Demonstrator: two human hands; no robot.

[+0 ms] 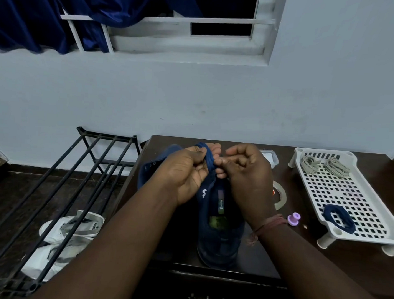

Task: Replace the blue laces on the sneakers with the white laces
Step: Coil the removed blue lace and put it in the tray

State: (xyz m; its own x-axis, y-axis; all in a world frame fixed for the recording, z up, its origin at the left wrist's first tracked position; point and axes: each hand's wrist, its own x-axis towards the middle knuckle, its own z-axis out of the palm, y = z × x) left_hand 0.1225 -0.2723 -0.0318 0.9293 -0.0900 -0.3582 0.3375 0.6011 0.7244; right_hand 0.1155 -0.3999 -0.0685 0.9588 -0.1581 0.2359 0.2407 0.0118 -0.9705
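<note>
Both hands are up over the far sneaker (220, 222) mid-table: the left hand (186, 171) grips a bundle of blue lace (208, 157) wound round its fingers, the right hand (247, 174) pinches its end. Looks like the second lace is being coiled, one blue coil (338, 218) already lying at the tray's (369, 202) near edge. Next it needs setting down there, then a white lace (309, 164) from the tray's far end; tape roll (280, 194) and purple spool (293, 218) lie between

Home rm, barred window (183, 29) w/ blue curtain (39, 16), shoe rack (61, 188)
</note>
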